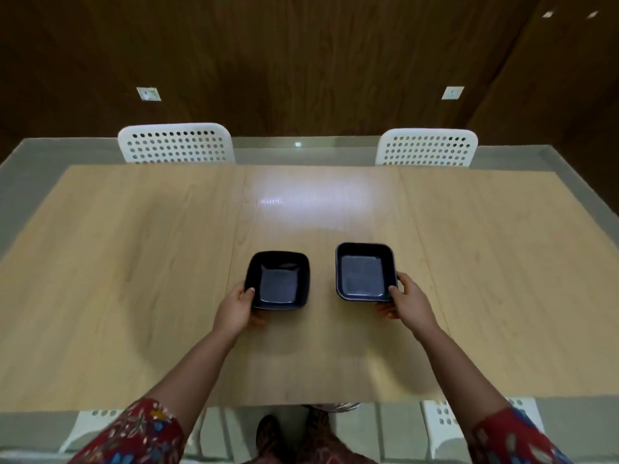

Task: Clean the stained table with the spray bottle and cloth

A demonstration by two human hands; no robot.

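Clearing two dishes off the desk (134,262)

My left hand (236,308) grips the left black square dish (278,281), my right hand (407,301) the right dish (365,272), thumbs over near rims. They look rigid, glossy, breakable. Spray bottle and cloth are not in view.

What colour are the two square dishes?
Both dishes are dark navy, almost black, seen in the head view.
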